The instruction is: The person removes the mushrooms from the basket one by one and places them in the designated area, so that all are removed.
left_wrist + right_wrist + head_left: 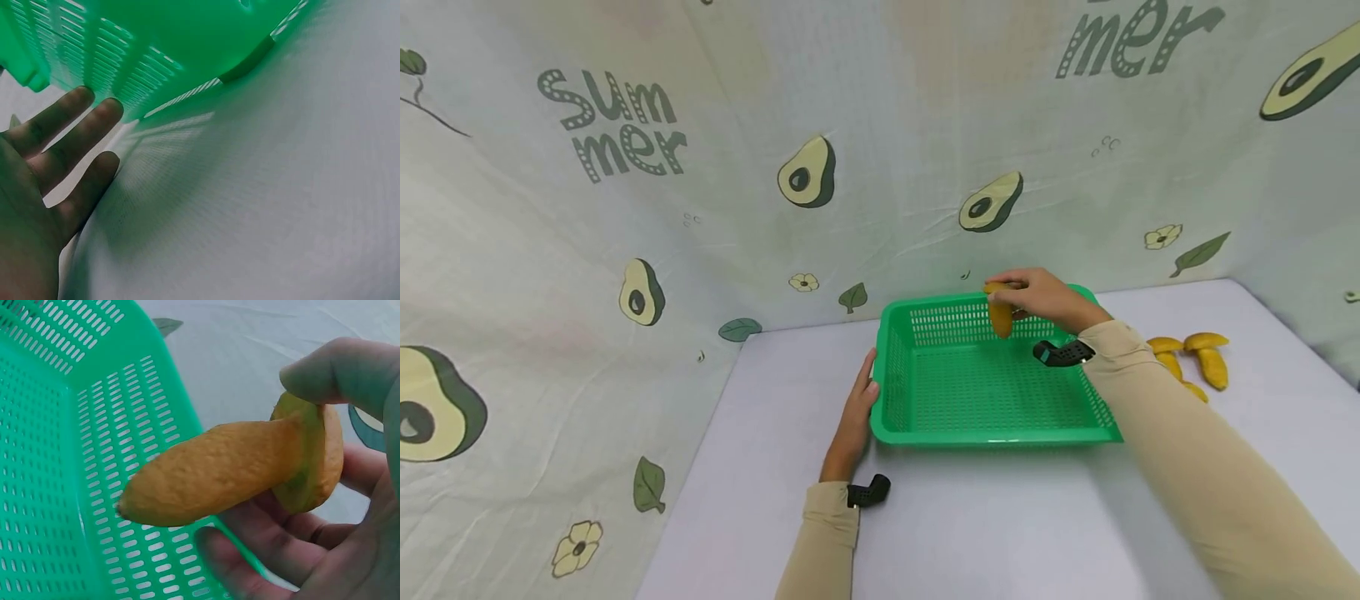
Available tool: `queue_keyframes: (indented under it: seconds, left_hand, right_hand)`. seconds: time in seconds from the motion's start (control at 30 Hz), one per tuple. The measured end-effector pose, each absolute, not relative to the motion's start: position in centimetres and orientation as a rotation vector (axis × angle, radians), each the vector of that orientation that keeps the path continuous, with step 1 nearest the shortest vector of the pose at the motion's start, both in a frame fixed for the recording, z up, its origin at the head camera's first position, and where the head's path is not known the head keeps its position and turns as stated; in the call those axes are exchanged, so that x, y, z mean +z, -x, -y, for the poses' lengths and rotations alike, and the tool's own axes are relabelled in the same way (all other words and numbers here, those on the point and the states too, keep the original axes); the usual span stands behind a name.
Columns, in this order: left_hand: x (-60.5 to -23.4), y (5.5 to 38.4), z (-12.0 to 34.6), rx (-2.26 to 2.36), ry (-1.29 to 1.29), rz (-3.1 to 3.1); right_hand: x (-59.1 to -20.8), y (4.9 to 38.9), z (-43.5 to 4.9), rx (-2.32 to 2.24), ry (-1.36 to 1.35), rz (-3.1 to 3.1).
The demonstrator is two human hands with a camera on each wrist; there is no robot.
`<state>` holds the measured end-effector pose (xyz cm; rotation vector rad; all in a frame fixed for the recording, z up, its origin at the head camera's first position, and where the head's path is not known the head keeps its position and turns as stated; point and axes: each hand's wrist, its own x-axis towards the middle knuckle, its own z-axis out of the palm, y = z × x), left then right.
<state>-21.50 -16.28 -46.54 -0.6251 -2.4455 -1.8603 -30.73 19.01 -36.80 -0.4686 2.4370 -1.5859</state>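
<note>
My right hand [1047, 297] holds a yellow mushroom [1001, 317] over the far side of a green plastic basket [992, 437]. Seen from the right wrist, the thumb and fingers pinch the mushroom's cap [331, 459], while its thick stem [206, 472] points out over the slotted basket wall [134, 419]. No mushroom lies on the basket's floor where it shows. At the basket's left side is my left hand [854, 417]; in the left wrist view its fingers [81, 134] are spread and straight, with tips right at the basket wall [150, 69].
Several more yellow mushrooms [1212, 367] lie on the white tabletop [985, 525] to the right of the basket, partly behind my right forearm. A cloth backdrop [895, 167] printed with avocados rises just behind the basket and along the left.
</note>
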Motion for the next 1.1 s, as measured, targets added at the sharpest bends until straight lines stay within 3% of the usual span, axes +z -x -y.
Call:
queue_keyframes:
  seconds: [0.33, 0.6, 1.1]
  left_hand:
    - [-46.8, 21.4, 16.2, -1.83, 0.638, 2.464]
    - [-49.6, 23.2, 16.8, -1.867, 0.626, 2.397]
    - [-50.0, 23.2, 16.4, -1.851, 0.588, 2.365]
  right_hand:
    - [-36.3, 29.7, -21.1, -1.663, 0.407, -2.509]
    - [-35.9, 29.3, -22.8, -1.724, 0.364, -2.584]
    - [-35.7, 26.9, -26.2, -1.926, 0.245, -2.508]
